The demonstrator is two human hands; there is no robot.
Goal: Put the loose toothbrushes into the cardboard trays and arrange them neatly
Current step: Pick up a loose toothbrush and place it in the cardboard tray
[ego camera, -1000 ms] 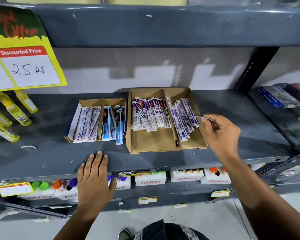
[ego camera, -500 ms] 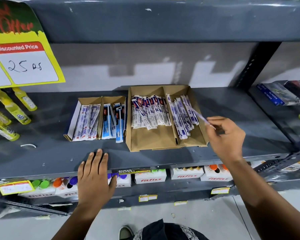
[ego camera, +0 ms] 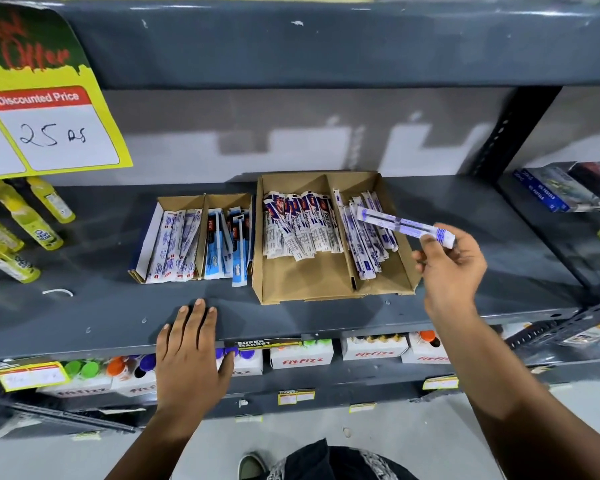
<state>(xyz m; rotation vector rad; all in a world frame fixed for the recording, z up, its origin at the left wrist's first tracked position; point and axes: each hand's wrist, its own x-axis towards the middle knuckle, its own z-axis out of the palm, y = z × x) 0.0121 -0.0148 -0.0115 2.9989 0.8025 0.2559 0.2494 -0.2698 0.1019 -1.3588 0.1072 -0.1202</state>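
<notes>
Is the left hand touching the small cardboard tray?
Apart. In the head view the left hand lies flat at the shelf's front edge, with bare grey shelf between its fingertips and the small cardboard tray.

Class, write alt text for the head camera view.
A right hand holds one white-and-purple wrapped toothbrush above the right compartment of a brown cardboard tray on a grey metal shelf. The left hand rests flat on the shelf edge.

Bare forearms (ego camera: 520, 403); dark patterned garment (ego camera: 343, 462), grey shoe (ego camera: 252, 467).
</notes>
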